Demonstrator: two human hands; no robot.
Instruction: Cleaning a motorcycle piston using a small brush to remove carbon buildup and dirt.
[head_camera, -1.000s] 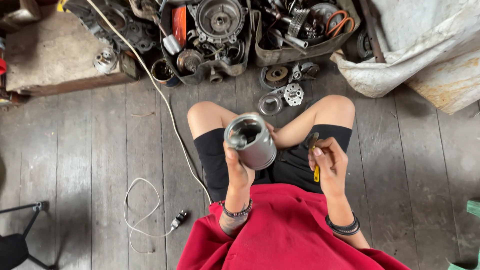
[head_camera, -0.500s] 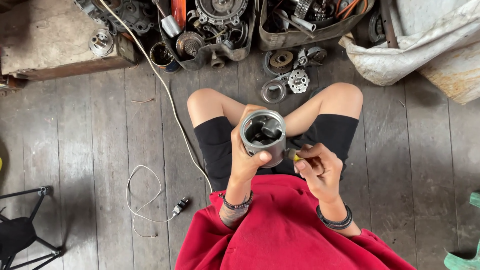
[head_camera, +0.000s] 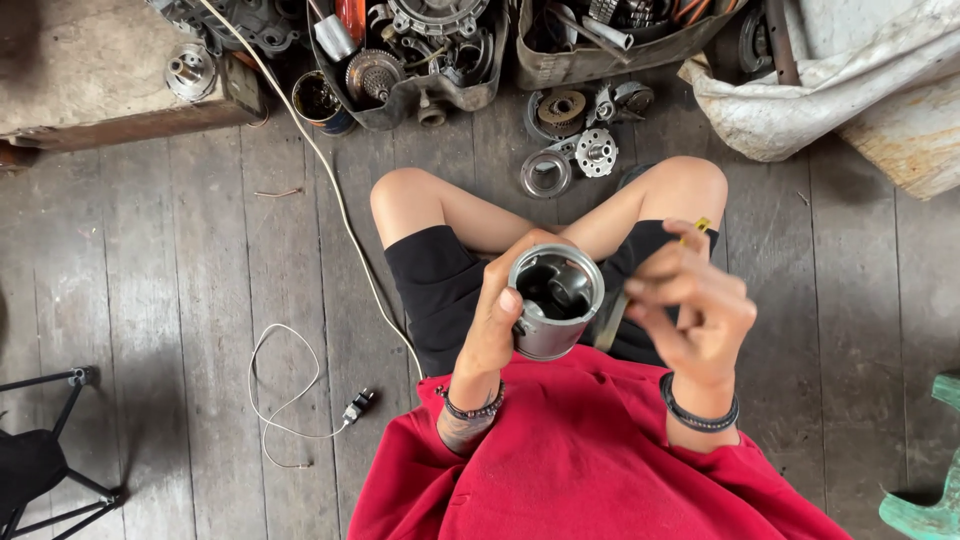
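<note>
- The left hand (head_camera: 495, 325) is seen closed in a firm grip round the side of a metal piston (head_camera: 555, 300); the thumb is pressed against the rim, the fingers are wrapped behind the wall.
- The right hand (head_camera: 690, 305) is held just beside the piston, fingers curled and pinched together; a small yellow-tipped tool (head_camera: 702, 225) is glimpsed at the fingertips. The hand is blurred, so how tightly it is closed on the tool cannot be told.
- The piston is held above the lap, between the crossed legs, open end turned up toward the camera. It is a grey, dull-shiny cylinder; the hollow inside is dark, with cast bosses visible within.
- Compared with half a second ago, the piston is seen lower and tilted slightly to the right, and the right hand has been raised from below the piston to its right side, level with it.
- A wooden plank floor (head_camera: 200, 300) is noted below, with a white cable (head_camera: 340, 210) trailed across it to a small plug (head_camera: 357, 406).
- Loose gears and rings (head_camera: 570, 150) are laid beyond the knees; trays of engine parts (head_camera: 420, 50) are ranged along the top edge.
- Dark bead bracelets are worn on both wrists; a red garment (head_camera: 590, 460) covers the lap.
</note>
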